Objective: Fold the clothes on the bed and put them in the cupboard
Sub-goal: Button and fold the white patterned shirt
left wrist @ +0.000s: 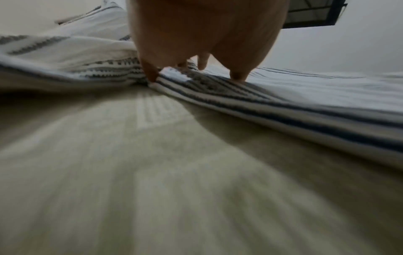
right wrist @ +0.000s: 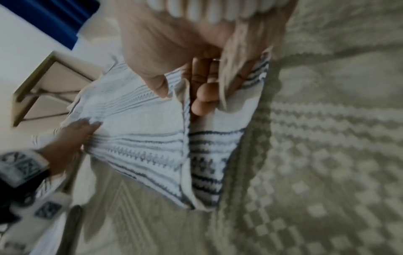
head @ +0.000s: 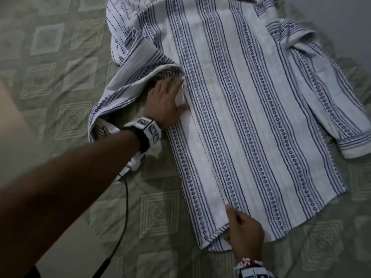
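Side fold going in on the striped shirt [head: 251, 117], spread flat on the bed [head: 60, 77].

Left hand [head: 167, 101] lies flat-fingered along the crease; right hand [head: 244, 229] pinches the hem. Best to keep that crease pinned and carry the hem over evenly.

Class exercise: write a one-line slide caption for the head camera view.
Striped shirt spread on a patterned bedspread; left hand presses its side edge flat while right hand pinches the hem.

A matt woven cloth, white with dark patterned stripes, is seen in the shirt [head: 251, 121], and a matt olive fabric with raised, textured square motifs is seen in the bedspread [head: 60, 63].
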